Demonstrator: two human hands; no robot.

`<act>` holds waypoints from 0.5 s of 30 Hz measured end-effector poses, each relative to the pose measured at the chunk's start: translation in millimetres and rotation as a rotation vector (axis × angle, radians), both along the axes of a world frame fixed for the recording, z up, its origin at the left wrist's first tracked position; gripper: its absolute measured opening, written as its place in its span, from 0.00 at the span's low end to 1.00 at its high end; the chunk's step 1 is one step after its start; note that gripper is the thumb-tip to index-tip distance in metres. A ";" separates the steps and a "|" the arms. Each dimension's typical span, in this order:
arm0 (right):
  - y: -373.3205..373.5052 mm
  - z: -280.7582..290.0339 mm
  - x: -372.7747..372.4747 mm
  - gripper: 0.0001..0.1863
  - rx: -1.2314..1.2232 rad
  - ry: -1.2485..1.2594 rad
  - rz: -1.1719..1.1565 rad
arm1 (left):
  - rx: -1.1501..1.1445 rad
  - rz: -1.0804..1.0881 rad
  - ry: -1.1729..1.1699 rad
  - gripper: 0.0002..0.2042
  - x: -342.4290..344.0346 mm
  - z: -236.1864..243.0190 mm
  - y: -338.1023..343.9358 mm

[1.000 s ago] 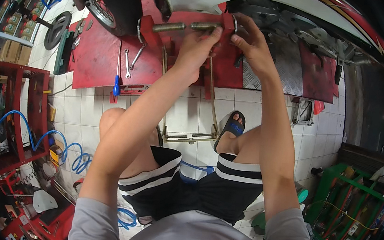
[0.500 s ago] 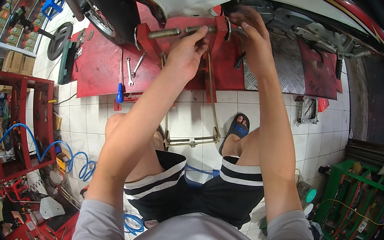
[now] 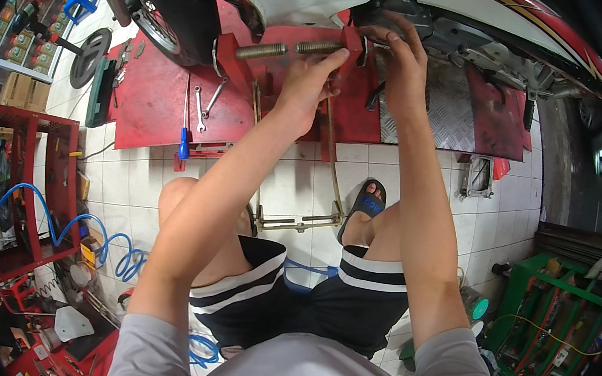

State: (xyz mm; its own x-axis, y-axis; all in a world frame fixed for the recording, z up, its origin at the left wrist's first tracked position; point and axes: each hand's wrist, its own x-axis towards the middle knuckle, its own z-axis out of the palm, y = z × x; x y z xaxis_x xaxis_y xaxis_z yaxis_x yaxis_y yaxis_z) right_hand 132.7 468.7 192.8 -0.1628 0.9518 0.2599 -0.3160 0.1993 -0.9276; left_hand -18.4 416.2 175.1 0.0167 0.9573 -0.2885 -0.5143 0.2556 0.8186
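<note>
My left hand (image 3: 310, 85) reaches to a red upright bracket (image 3: 351, 51) on the red lift table (image 3: 154, 108). Its thumb is stretched out along a threaded rod (image 3: 317, 47), close to the bracket, and the other fingers are loosely bent. Whether it presses on the rod cannot be made out. On the bracket's outer side, my right hand (image 3: 405, 66) has its fingers spread and curved around a metal end piece (image 3: 364, 50); firm contact is not visible. A second threaded rod (image 3: 262, 51) points inward from the left bracket (image 3: 232, 61).
Left of the brackets stands a motorbike wheel (image 3: 167, 28), with white and red bodywork overhead. Wrenches (image 3: 202, 113) and a blue-handled screwdriver (image 3: 184, 145) lie on the table. A metal frame (image 3: 300, 224) hangs near my feet. A red rack (image 3: 22, 190) and a green rack (image 3: 550, 313) flank me.
My left hand has slid right along the threaded rod toward the bracket, uncovering more thread. The right hand's fingers have shifted slightly beside the end piece. The whole view has turned a little.
</note>
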 end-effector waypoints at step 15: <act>-3.6 2.9 0.5 0.20 0.087 -0.038 -0.173 | 0.010 0.049 -0.115 0.10 2.8 -5.7 7.2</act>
State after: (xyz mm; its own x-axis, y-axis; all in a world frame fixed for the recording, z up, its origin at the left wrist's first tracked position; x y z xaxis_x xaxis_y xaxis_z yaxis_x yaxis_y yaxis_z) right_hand 133.3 465.1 195.7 -0.0102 0.9407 0.3391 -0.2356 0.3273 -0.9151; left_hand -15.5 423.5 169.4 0.0023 0.9606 -0.2781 -0.6162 0.2204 0.7561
